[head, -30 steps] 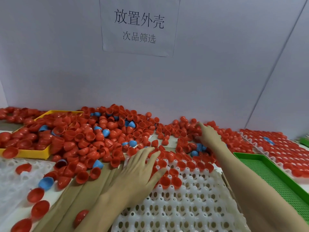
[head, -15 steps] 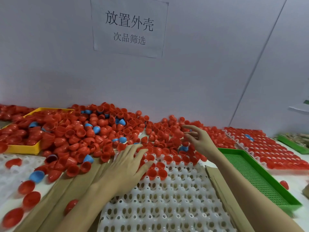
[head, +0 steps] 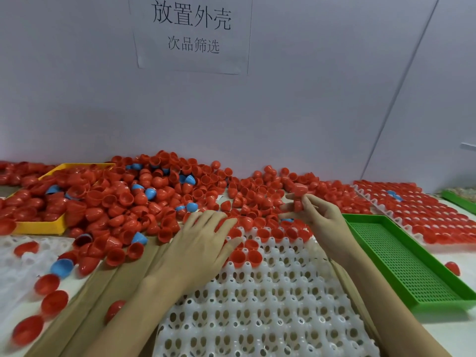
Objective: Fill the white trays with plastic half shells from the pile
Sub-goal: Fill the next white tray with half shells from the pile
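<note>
Lying flat with its fingers spread and straight, the left hand (head: pixel 201 243) is being rested palm down on the far left corner of the white tray (head: pixel 270 305), its fingertips touching the red shells seated in the tray's far rows. Nothing is being gripped by it. The right hand (head: pixel 319 215) is being held above the tray's far right corner, with its fingers curled around a small stack of red shells (head: pixel 298 195); one rounded shell is sticking up above the fingertips. How many shells are being held cannot be told.

The pile (head: pixel 154 197) of red half shells, with a few blue shells (head: pixel 150 193) mixed in, is being kept along the wall, just beyond the tray and spilling over a yellow tray (head: pixel 41 226) at the left. Only the far rows of the white tray are being occupied by shells; its nearer cups are standing open. A second white tray (head: pixel 15 256) at the left is carrying a few loose red shells. A green tray (head: pixel 401 258) is lying just right of the right forearm, and beyond it a filled tray (head: pixel 422 210) of red shells is being stored. A paper sign (head: pixel 192 32) is being displayed on the wall.
</note>
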Tool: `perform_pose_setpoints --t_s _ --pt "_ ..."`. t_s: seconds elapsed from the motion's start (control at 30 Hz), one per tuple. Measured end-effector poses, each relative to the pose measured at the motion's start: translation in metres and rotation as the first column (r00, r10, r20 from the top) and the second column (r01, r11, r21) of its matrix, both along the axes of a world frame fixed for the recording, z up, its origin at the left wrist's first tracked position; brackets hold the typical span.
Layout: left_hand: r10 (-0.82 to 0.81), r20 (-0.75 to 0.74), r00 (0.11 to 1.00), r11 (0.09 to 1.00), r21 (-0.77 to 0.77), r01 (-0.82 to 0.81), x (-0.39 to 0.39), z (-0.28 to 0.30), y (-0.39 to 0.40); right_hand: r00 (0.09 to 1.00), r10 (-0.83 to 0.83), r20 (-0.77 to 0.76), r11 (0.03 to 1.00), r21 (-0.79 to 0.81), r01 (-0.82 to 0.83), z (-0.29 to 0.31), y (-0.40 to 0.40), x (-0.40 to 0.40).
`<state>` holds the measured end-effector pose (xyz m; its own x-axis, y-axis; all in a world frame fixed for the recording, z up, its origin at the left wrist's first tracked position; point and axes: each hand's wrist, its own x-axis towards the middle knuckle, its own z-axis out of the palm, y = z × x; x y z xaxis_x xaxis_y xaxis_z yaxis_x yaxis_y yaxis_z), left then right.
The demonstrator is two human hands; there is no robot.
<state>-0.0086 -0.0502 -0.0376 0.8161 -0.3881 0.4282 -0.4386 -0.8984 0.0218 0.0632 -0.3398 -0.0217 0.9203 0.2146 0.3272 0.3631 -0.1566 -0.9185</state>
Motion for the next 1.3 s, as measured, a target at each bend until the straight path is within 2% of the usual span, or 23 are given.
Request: perform_pose_setpoints --t_s 0.1,0.23,0.47,0.6,0.67,0.77,0.87,0.93,1.0,1.13,1.2,1.3 --pt "-0.142 0.265 0.954 0.987 -0.030 0.155 -0.006 0.010 -0.006 0.998 0.049 -0.036 0.998 0.037 -0.048 0.002 0.005 -0.006" --pt "-0.218 0.402 0.889 0.968 -0.025 0.249 -0.017 0.020 -0.020 0.964 0.216 -0.155 0.976 0.022 -0.215 0.007 0.010 -0.018" --pt "-0.398 0.278 0.874 0.912 0.014 0.411 -0.025 0.017 -0.033 0.850 0.427 -0.310 0.883 -0.060 -0.466 0.007 0.022 -0.028" --pt "-0.385 0.157 0.910 0.891 -0.196 0.411 -0.022 0.010 -0.030 0.842 0.407 -0.355 0.883 -0.083 -0.462 0.007 0.028 -0.033" --pt "-0.394 0.116 0.912 0.834 -0.373 0.408 -0.021 0.009 -0.033 0.840 0.406 -0.361 0.880 -0.095 -0.466 0.008 0.030 -0.034" --pt "-0.329 0.081 0.941 0.736 -0.602 0.309 -0.022 0.010 -0.039 0.852 0.406 -0.330 0.877 -0.120 -0.465 0.011 0.029 -0.034" --pt "-0.183 0.065 0.981 0.689 -0.704 0.175 -0.021 0.010 -0.036 0.923 0.305 -0.236 0.945 -0.046 -0.324 0.016 0.019 -0.030" --pt "-0.113 0.062 0.992 0.692 -0.711 0.124 -0.017 0.009 -0.033 0.967 0.209 -0.145 0.977 0.000 -0.211 0.017 0.011 -0.030" --pt "-0.083 0.071 0.994 0.714 -0.692 0.109 -0.017 0.008 -0.031 0.982 0.186 -0.045 0.982 -0.013 -0.186 0.018 0.012 -0.032" --pt "-0.108 0.079 0.991 0.720 -0.681 0.133 -0.020 0.007 -0.037 0.953 0.293 0.073 0.934 -0.233 -0.269 0.015 0.032 -0.040" --pt "-0.135 0.049 0.990 0.692 -0.711 0.129 -0.021 0.006 -0.038 0.962 0.259 0.087 0.922 -0.319 -0.220 0.010 0.040 -0.041" --pt "-0.170 0.023 0.985 0.669 -0.731 0.132 -0.020 0.006 -0.038 0.970 0.224 0.100 0.919 -0.354 -0.175 0.005 0.037 -0.039"
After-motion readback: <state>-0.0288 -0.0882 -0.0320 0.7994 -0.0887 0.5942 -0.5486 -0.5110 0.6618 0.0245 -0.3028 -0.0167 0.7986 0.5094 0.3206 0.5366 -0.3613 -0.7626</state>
